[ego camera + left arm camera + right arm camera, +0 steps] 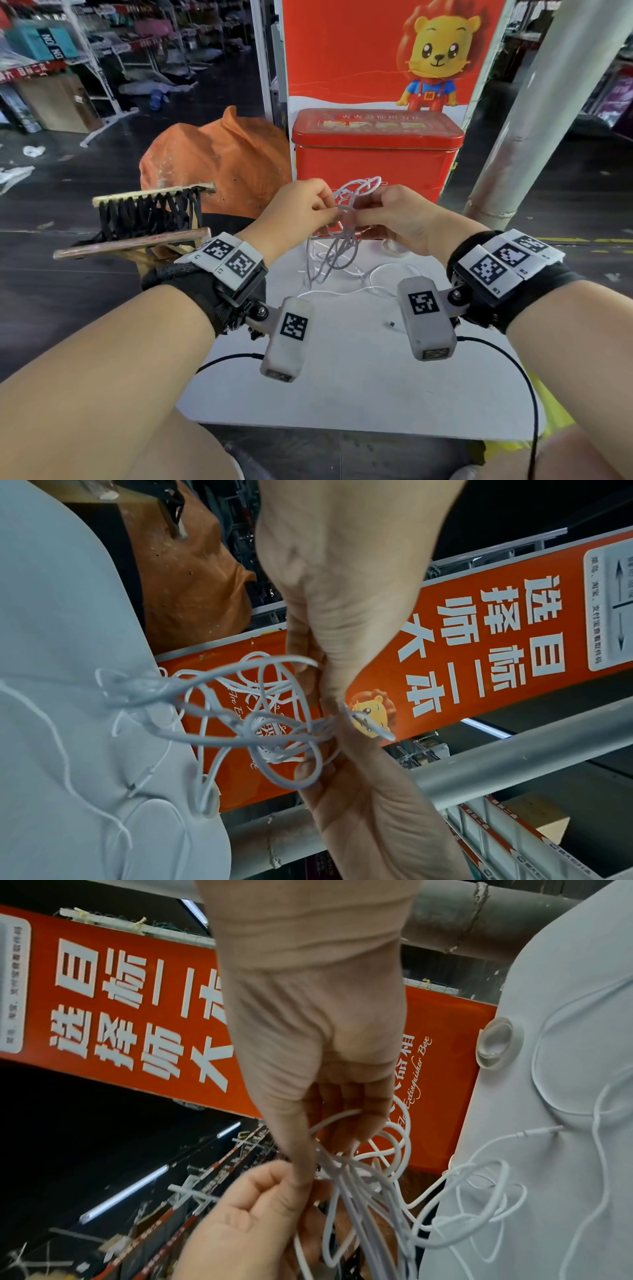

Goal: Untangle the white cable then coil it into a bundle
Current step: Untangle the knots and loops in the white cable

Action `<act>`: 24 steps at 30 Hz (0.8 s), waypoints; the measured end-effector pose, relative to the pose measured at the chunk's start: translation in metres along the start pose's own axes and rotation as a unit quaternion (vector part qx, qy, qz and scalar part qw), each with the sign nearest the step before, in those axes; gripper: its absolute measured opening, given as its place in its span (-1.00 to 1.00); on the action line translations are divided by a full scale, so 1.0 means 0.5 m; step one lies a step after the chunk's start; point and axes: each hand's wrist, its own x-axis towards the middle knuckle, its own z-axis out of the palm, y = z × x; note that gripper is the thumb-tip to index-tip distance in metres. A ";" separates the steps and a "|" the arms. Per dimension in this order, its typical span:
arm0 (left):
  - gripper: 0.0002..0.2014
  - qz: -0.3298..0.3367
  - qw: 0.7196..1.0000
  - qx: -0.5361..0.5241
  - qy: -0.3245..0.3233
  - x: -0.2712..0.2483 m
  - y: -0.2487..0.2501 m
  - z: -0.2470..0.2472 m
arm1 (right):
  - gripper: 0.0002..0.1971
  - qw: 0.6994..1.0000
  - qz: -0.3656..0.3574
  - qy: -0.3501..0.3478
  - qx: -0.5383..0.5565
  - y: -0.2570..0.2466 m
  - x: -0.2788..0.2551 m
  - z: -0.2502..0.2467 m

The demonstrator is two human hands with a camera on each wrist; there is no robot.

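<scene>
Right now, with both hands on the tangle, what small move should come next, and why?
Probably ease the hands apart to loosen one loop: the left hand and right hand pinch the white cable close together, and it hangs knotted above the table.

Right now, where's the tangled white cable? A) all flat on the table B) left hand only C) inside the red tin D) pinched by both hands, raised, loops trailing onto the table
D: the left hand and right hand both pinch the white cable above the white table, with loops trailing down onto it.
</scene>
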 end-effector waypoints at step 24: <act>-0.80 0.020 0.998 0.056 -0.024 0.007 0.006 0.016 | -0.92 0.997 -0.041 0.066 -0.030 0.011 0.006 -0.001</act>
